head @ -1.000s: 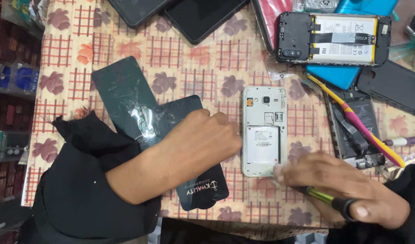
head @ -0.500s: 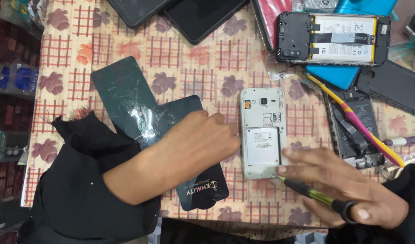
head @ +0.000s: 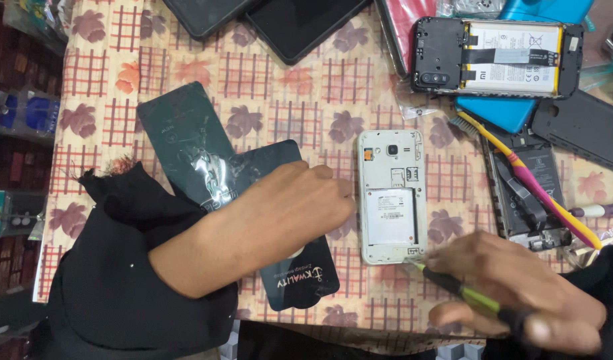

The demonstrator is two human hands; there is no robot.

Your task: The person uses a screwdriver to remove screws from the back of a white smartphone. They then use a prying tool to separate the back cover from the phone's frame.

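Note:
A white phone (head: 392, 195) lies face down on the patterned tablecloth (head: 273, 100) with its back cover off, showing the battery and camera. My left hand (head: 290, 210) rests fisted just left of it, over a dark card (head: 298, 283). My right hand (head: 513, 290) grips a green-and-black screwdriver (head: 456, 288) whose tip touches the phone's lower right corner.
A dark green back cover (head: 186, 143) lies to the left. An opened black phone with exposed battery (head: 496, 57) sits at top right, above a blue cover (head: 496, 113) and another stripped phone (head: 530, 197). A yellow-pink toothbrush (head: 533, 180) crosses it. Dark screens (head: 300, 23) lie at the top.
My right hand has pulled back toward the lower right, and the screwdriver tip now sits at the phone's bottom right corner. My left hand has stayed put.

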